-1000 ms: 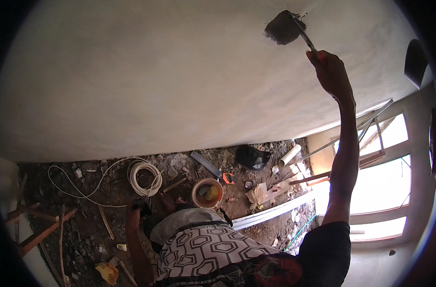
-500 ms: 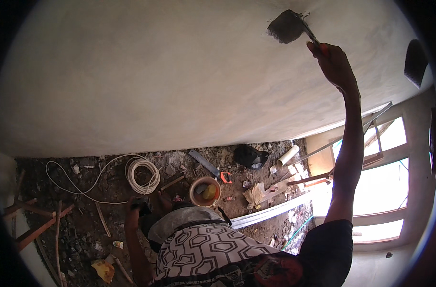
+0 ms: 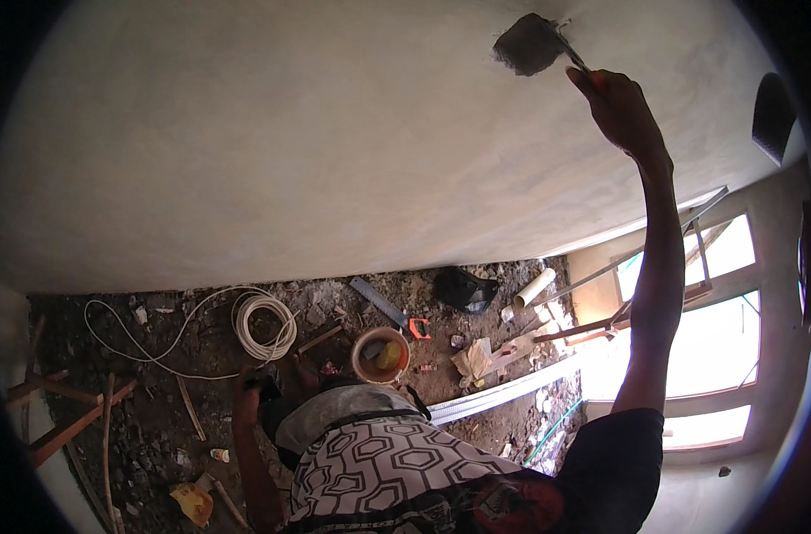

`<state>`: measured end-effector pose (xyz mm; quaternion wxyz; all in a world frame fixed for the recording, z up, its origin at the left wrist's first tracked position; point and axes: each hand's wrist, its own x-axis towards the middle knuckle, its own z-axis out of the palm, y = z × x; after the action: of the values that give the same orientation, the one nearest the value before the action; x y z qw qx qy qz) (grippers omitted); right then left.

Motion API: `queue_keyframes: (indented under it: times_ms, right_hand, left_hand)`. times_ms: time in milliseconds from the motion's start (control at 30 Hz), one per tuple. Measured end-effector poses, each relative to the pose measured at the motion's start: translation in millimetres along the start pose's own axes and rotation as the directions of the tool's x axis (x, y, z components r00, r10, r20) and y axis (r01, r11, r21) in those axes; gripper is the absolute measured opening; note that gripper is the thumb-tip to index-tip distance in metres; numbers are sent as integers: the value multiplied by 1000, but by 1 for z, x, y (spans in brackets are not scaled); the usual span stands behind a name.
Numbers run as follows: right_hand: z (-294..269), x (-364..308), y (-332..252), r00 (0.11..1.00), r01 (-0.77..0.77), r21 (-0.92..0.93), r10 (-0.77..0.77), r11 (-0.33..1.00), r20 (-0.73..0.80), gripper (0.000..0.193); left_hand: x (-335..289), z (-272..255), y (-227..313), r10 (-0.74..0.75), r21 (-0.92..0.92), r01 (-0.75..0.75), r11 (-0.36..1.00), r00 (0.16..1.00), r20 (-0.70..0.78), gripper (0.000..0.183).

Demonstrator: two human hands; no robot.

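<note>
My right hand (image 3: 621, 111) is raised high at the wall, closed round the red handle of a trowel (image 3: 576, 55). The metal blade shows nearly edge-on. It lies at the right side of a rough dark grey patch of wet-looking mortar (image 3: 525, 46) on the pale plastered wall (image 3: 316, 151). My left hand (image 3: 248, 383) hangs low by my left side, in shadow. Its fingers seem curled around a dark object (image 3: 267, 388), whose kind I cannot make out.
On the littered dirt floor are a coil of white cable (image 3: 265, 327), a handsaw (image 3: 387, 307), a bucket (image 3: 358, 356) with a yellow sponge (image 3: 388, 356), a black bag (image 3: 466, 291) and a white pipe (image 3: 536, 287). Wooden pieces (image 3: 72, 427) lie left; bright window openings (image 3: 712, 343) stand right.
My right hand and the trowel have shifted very slightly, and my forearm has swung a little to the right. The left hand stays low at my side.
</note>
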<state>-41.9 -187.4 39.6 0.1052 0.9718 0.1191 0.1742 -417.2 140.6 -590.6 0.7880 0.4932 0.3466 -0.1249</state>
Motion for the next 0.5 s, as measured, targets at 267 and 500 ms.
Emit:
queue_keyframes:
  times_ms: [267,500]
  right_hand:
    - [0,-3,1,975,205,-230,-218,951,-34,43]
    - [3,-7,4,963,229,-306,-261,924,-66,38]
  left_hand:
    - [-5,4,6,5,147,4,989,998,-64,56]
    - [-12,14,16,-49,31,51,998,997,-53,60]
